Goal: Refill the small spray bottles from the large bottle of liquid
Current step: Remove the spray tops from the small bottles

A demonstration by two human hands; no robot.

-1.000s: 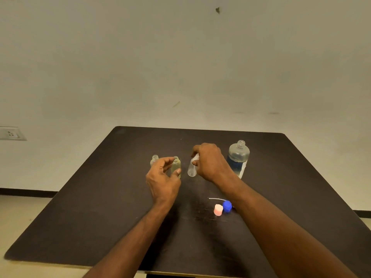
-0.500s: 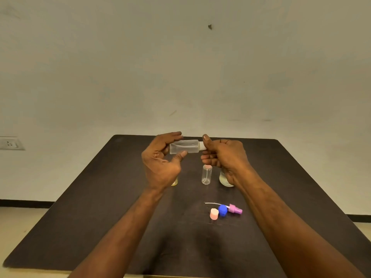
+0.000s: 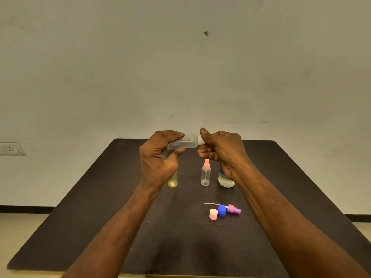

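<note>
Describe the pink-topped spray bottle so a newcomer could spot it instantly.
On the dark table, three bottles stand in a row beneath the raised hands. The middle one, the small clear spray bottle, is the only one with a pink nozzle; the yellowish bottle stands to its left.

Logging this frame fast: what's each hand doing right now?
Left hand: holds the clear bottle sideways by its body.
Right hand: grips the bottle's white cap.
</note>
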